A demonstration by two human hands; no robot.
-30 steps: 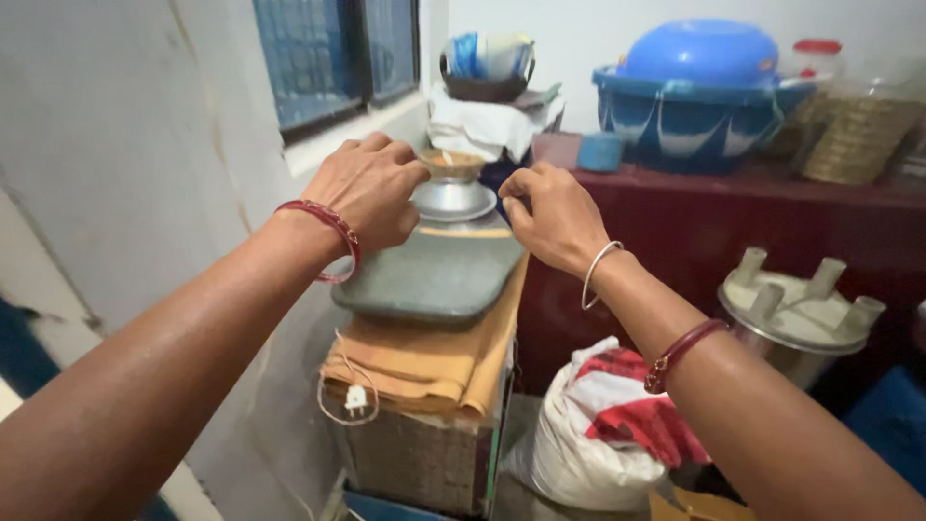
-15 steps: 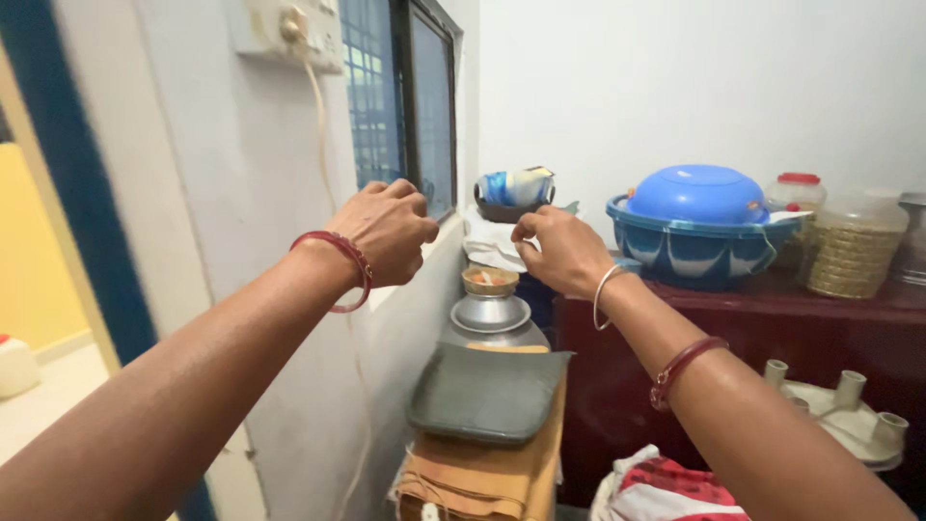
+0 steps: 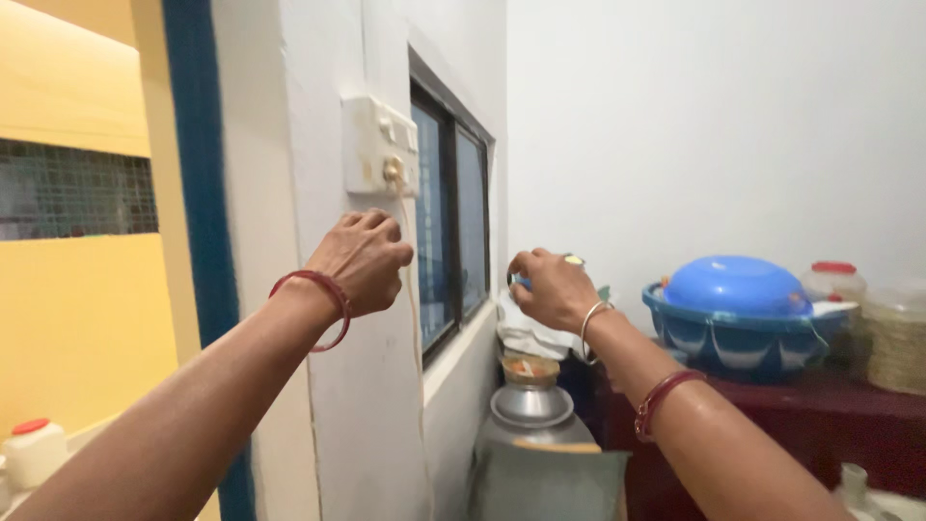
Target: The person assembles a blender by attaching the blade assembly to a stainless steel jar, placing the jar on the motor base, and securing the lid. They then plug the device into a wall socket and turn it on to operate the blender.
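My left hand [image 3: 362, 256] is raised in front of the white wall, fingers curled into a fist, a red bangle on its wrist. It hovers just below a cream switchboard [image 3: 378, 145] with a plug [image 3: 394, 172] in it. The white cord [image 3: 417, 318] hangs down right beside the knuckles; I cannot tell if they touch. My right hand [image 3: 550, 287] is held up level with it, before the dark-framed window [image 3: 453, 232]. Its fingers are curled too, with a ring and a silver bangle showing. Nothing is plainly held in either hand.
Below the right hand stands a steel pot [image 3: 532, 405] with a small bowl on top, and a grey tray [image 3: 550, 482] lower down. A blue lidded basin [image 3: 738, 299], a red-capped jar [image 3: 834, 280] and a woven basket [image 3: 892, 347] sit on a dark red cabinet [image 3: 820, 415].
Both hands have risen from the pot and tray up to the height of the switchboard. My view has tilted up with them, so the plug and window now fill the middle.
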